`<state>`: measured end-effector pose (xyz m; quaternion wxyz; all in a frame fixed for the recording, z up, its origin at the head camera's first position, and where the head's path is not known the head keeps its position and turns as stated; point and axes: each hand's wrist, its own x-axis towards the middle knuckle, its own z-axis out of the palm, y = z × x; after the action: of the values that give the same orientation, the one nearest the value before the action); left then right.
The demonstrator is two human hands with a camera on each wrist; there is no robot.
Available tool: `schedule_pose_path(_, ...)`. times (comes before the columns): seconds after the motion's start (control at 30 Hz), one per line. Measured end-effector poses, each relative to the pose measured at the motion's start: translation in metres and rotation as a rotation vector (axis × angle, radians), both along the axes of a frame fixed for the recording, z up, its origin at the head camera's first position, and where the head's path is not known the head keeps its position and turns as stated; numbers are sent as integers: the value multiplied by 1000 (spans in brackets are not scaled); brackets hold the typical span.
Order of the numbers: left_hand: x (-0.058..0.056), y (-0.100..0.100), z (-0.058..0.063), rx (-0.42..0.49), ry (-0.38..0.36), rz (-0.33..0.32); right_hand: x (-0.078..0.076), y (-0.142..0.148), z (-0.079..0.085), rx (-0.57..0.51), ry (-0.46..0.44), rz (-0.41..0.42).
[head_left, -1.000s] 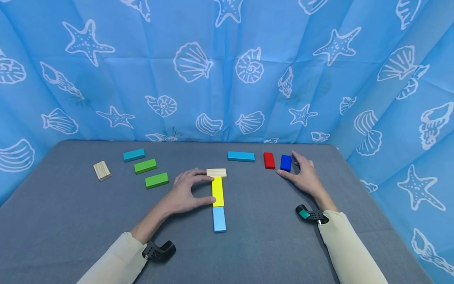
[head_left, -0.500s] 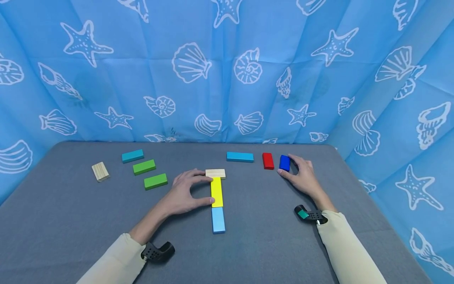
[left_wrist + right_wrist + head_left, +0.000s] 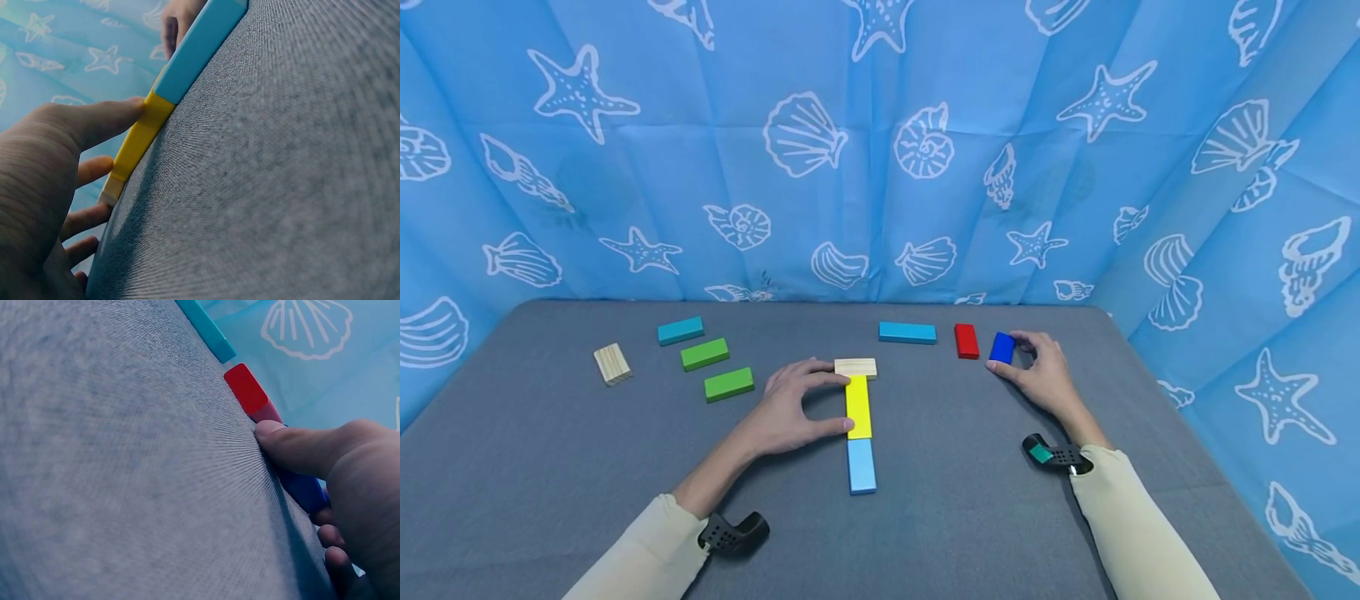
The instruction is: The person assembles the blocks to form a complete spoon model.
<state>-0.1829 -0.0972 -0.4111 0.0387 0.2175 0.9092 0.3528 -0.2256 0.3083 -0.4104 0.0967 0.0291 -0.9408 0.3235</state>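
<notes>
A yellow block lies flat between a pale wooden block at its far end and a light blue block at its near end. My left hand rests its thumb and index fingertips against the yellow block's left side; in the left wrist view the thumb touches it near the light blue block. On the right, my right hand pinches a dark blue block between thumb and index finger at its two ends. The right wrist view shows this dark blue block partly behind the thumb.
A red block lies left of the dark blue one, with a long blue block farther left. At the left lie a teal block, two green blocks and a wooden block. A patterned curtain hangs behind the grey table.
My right index finger has closed in on the dark blue block, which has turned slightly and shifted a little toward me. The left hand stays against the yellow block.
</notes>
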Motion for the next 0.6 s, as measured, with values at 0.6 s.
schedule_pose_path(0.6,0,0,0,0,9,1,1,-12,10,-98,17,44)
